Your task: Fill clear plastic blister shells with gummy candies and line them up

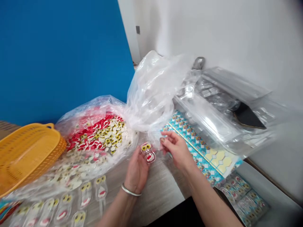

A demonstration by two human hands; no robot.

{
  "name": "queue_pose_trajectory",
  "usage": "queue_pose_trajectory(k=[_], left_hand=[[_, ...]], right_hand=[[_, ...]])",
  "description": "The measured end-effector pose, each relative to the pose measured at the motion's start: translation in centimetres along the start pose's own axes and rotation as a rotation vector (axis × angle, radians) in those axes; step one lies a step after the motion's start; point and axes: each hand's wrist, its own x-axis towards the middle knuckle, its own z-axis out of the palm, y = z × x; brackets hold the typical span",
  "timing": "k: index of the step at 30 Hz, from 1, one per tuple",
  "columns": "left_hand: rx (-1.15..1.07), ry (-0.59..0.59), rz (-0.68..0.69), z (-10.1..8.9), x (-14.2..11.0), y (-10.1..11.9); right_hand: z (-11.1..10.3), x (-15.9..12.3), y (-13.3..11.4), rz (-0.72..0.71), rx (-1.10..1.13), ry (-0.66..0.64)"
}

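My left hand (136, 171), a silver bangle on its wrist, is closed around a small clear plastic blister shell (148, 153) with two yellow eye pieces and a red-and-white mouth piece in it. To its right, my right hand (176, 150) has thumb and fingers pinched together; a small item seems to be between them, too blurred to name. Beside that hand lies a blue sticker sheet (189, 143), with bare pale-yellow backing at its near end. Several similar filled shells (64, 208) stand in rows on the grey table (163, 187) at lower left.
A large clear bag (99, 132) of loose red, yellow and white pieces lies left of my hands, against a yellow basket (30, 154). Clear empty plastic shells (213, 104) are piled at the right. More filled shells (246, 195) sit lower right. A blue panel (61, 56) rises behind.
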Motion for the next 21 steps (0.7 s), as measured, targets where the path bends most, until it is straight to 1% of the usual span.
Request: queue_pose_trajectory(k=[2, 4, 5, 7, 9, 12, 14, 17, 18, 19, 20, 21], left_hand=[[-0.034, -0.056, 0.008, 0.3, -0.3, -0.4], [-0.038, -0.076, 0.013, 0.5, -0.6, -0.9], [-0.026, -0.069, 0.021, 0.4, -0.8, -1.1], [0.015, -0.036, 0.048, 0.1, -1.2, -1.6], [0.047, -0.011, 0.072, -0.4, -1.7, -1.8], [0.062, -0.002, 0.058, -1.6, -2.4, -1.7], [0.084, -0.002, 0.060, -2.6, -3.1, -1.5], [0.122, 0.003, 0.064, -4.5, -4.7, -1.1], [0.154, 0.024, 0.069, -5.4, -5.4, -0.9], [0.200, 0.072, 0.094, -6.3, -6.1, -0.7], [0.264, 0.142, 0.150, -7.2, -6.8, -0.4], [0.343, 0.220, 0.237, -8.3, -7.6, 0.0]], right_hand=[[0.5, -3.2, 1.6, 0.032, 0.014, -0.004], [1.0, -5.3, 3.1, 0.022, -0.015, 0.013], [1.2, -6.0, 3.8, 0.005, -0.047, 0.027], [1.4, -6.9, 4.6, -0.045, -0.161, 0.057], [1.4, -7.3, 5.1, -0.109, -0.319, 0.095], [1.3, -7.9, 5.3, -0.185, -0.502, 0.103], [1.6, -8.4, 5.4, -0.149, -0.469, 0.036], [2.7, -9.2, 6.5, 0.016, -0.248, -0.149], [3.3, -9.4, 7.1, 0.068, -0.190, -0.205], [3.9, -9.6, 7.8, 0.111, -0.160, -0.248], [4.7, -9.7, 8.6, 0.143, -0.155, -0.275], [5.5, -9.8, 9.5, 0.164, -0.169, -0.288]])
